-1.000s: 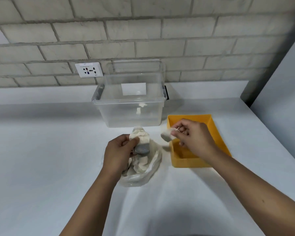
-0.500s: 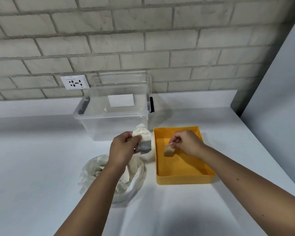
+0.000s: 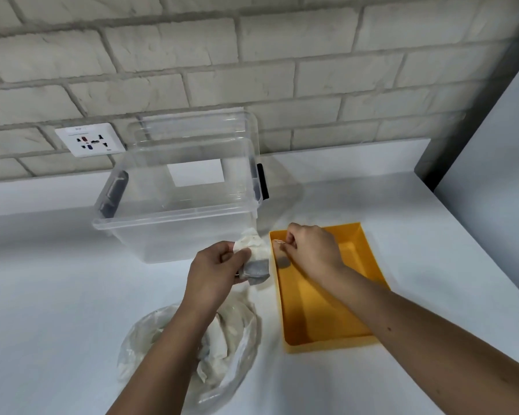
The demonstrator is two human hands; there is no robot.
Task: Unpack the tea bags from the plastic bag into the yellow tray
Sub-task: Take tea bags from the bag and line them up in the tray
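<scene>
My left hand [image 3: 213, 271] grips a bunch of white tea bags [image 3: 256, 259] just left of the yellow tray [image 3: 360, 298]. My right hand [image 3: 310, 250] is over the tray's far left corner and pinches a tea bag's string and tag; a small tea bag [image 3: 283, 261] hangs or lies below it inside the tray, partly hidden by the hand. The clear plastic bag [image 3: 222, 339] with several more tea bags lies on the white counter under my left forearm.
A clear plastic storage box [image 3: 177, 211] with black latches stands behind my hands against the brick wall. A wall socket [image 3: 90, 139] is at the left. A grey wall panel [image 3: 492, 163] bounds the counter on the right.
My right hand has carried one tea bag from beside the plastic bag into the yellow tray's far left corner. My left hand has lifted its bunch of tea bags away from the plastic bag.
</scene>
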